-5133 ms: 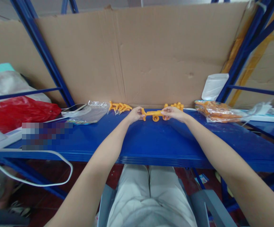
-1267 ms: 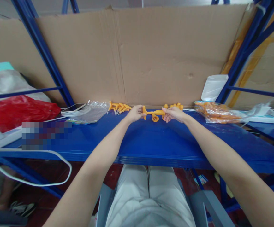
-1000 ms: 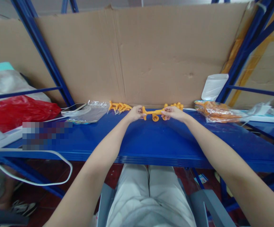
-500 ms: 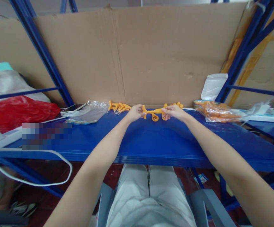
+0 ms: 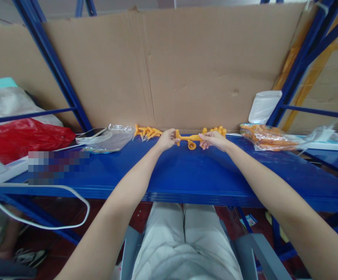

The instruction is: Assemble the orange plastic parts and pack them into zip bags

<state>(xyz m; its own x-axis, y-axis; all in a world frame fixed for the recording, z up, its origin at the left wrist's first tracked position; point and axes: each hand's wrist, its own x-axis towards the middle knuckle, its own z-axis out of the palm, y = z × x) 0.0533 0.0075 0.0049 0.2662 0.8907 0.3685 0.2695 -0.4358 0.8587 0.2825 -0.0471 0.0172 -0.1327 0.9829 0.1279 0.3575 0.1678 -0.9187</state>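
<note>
Both my hands hold one orange plastic toy piece (image 5: 190,139) just above the back of the blue shelf (image 5: 186,175). My left hand (image 5: 166,139) is closed on its left end. My right hand (image 5: 212,139) pinches its right end. A round ring hangs from the piece's middle. A small pile of orange parts (image 5: 148,132) lies left of my left hand. More orange parts (image 5: 218,130) lie behind my right hand.
A cardboard sheet (image 5: 186,66) stands behind the shelf. A clear plastic bag (image 5: 112,138) and a phone (image 5: 90,133) lie at left, beside a red bag (image 5: 23,138). A bag of orange parts (image 5: 266,140) lies at right. Blue rack posts flank both sides.
The toy piece and both hands have shifted only slightly, staying at the same spot over the shelf.
</note>
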